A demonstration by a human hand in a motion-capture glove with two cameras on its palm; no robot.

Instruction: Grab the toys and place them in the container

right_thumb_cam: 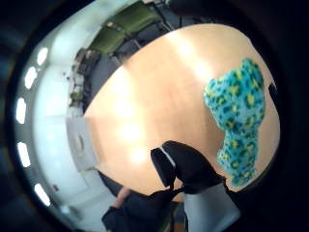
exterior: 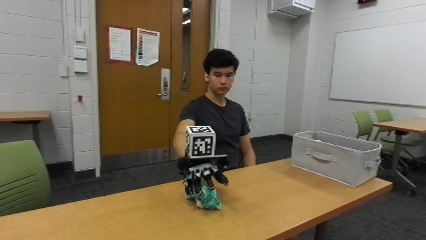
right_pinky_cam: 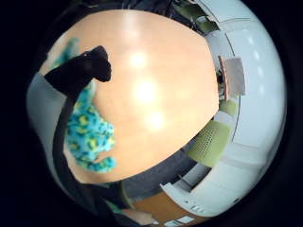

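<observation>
A: What do we find first, going from the left of the outside view?

B: A green chair (exterior: 21,175) at the left edge, then a long wooden surface (exterior: 279,195) running across the foreground. A person in a dark shirt sits behind it, right arm stretched forward.

A: And the hand?

B: The gloved right hand (exterior: 203,172) is near the middle of the surface, reaching down from above onto a small plush toy (exterior: 208,199) in turquoise with yellow and dark spots. The fingers point downward and curl around the top of the toy. The toy's lower end touches the surface.

A: Do the palm views agree?

B: Yes. In the thumb side view we see the spotted toy (right_thumb_cam: 239,116) close to the palm, lying against the wood, with a black fingertip (right_thumb_cam: 186,166) bent in beside it. In the little finger side view the toy (right_pinky_cam: 90,132) sits beside a curled black finger (right_pinky_cam: 87,71). We cannot tell from any view whether the toy has left the wood.

A: What lies further right?

B: A pale grey fabric container (exterior: 335,156) with a handle on its side stands near the right end of the surface, well apart from the hand and toy. Its inside does not show.
</observation>
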